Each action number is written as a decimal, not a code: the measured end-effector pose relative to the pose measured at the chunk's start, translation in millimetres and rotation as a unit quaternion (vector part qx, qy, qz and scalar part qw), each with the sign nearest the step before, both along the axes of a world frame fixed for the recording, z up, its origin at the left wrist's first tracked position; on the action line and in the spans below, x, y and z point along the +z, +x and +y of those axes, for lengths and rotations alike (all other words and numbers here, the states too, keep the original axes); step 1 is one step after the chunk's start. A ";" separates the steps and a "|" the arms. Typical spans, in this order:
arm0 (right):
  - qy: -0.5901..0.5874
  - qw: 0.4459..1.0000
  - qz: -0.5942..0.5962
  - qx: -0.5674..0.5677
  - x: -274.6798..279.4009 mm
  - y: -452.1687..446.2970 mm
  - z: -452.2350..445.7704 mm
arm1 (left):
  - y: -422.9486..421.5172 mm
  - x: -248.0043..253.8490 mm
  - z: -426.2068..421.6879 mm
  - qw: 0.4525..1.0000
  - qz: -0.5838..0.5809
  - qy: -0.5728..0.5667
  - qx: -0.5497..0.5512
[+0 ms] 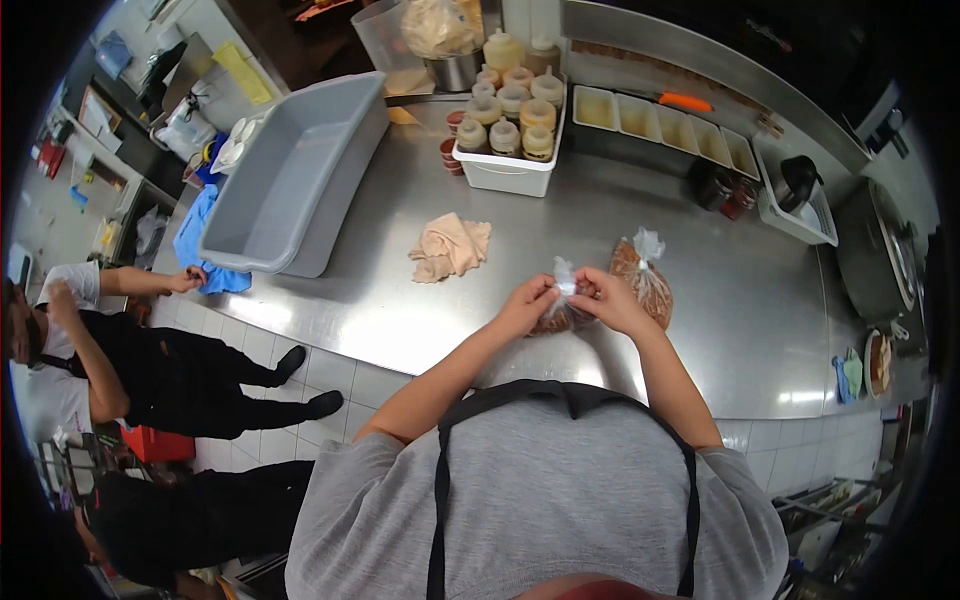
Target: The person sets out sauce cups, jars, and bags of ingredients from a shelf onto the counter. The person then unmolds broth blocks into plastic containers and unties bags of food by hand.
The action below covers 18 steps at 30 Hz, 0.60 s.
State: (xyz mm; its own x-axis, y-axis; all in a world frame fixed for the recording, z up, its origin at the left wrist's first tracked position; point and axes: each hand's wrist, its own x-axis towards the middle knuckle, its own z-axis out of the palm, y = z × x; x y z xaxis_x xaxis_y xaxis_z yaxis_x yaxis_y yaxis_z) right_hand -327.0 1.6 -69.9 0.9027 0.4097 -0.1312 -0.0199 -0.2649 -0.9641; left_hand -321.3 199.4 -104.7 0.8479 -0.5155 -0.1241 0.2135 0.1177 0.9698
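Both my hands pinch the gathered neck of a clear plastic bag [553, 319] with reddish-brown food inside, resting on the steel counter near its front edge. My left hand [532, 303] grips the neck from the left, fingers closed. From the right, my right hand [602, 299] closes its fingers on the same neck. Just beyond my right hand sits a second tied bag [643, 281] of similar brown food, its top twisted shut. A crumpled peach cloth [450, 247] lies to the left of my hands.
A big grey tub [300, 170] stands at the left on the steel counter [720, 330]. Behind are a white bin [508, 175] of squeeze bottles, a row of small containers [660, 125] and a white basket [800, 222]. Two people [160, 370] stand at the left, one touching a blue cloth [207, 245].
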 end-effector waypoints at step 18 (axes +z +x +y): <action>-0.172 0.952 -0.248 0.043 43.0 -14.2 -0.4 | -13.4 42.8 -9.7 0.860 -0.470 0.175 0.098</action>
State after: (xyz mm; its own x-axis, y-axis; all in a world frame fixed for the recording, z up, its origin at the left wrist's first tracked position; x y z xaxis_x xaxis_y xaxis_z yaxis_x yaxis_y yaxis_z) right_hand -341.2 1.2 -26.9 0.8538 0.4944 0.1627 0.4513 -0.5475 -0.7047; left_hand -334.7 189.7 -61.8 0.7249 -0.4221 0.5444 -0.6742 -0.2725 0.6865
